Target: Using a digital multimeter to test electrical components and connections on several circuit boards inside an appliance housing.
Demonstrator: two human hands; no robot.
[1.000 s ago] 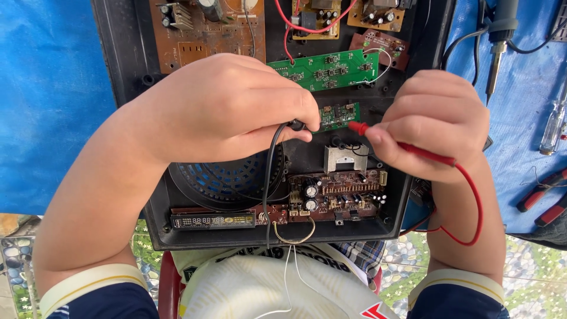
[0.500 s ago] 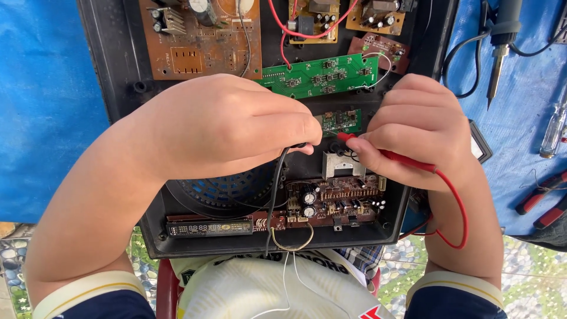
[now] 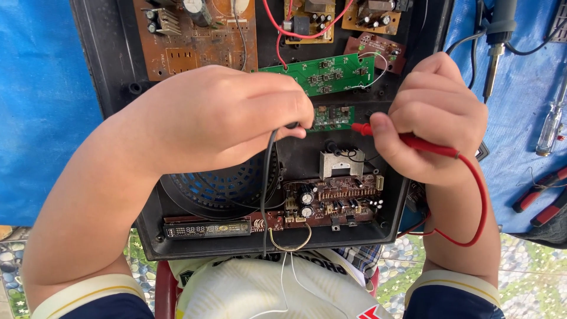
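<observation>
An opened black electronic case (image 3: pixel 112 77) lies before me with several circuit boards inside. My left hand (image 3: pixel 218 118) is closed around a black test probe whose black lead (image 3: pixel 266 177) hangs down from my fist. My right hand (image 3: pixel 434 115) pinches a red test probe (image 3: pixel 407 140), its red lead looping under my wrist. Both probe tips point at a small green circuit board (image 3: pixel 333 117) between my hands. A longer green board (image 3: pixel 331 72) lies just above it, and a brown board with capacitors (image 3: pixel 331 201) below it.
A brown board (image 3: pixel 195 35) sits at the case's upper left, a round speaker grille (image 3: pixel 218 195) at lower left. On the blue cloth (image 3: pixel 35 106) at right lie a soldering iron (image 3: pixel 496 41), a screwdriver (image 3: pixel 549 127) and red-handled pliers (image 3: pixel 540 198).
The view has shifted slightly, showing more of the case's upper boards. Both hands have stayed at the small green board, with the probe tips a little closer together.
</observation>
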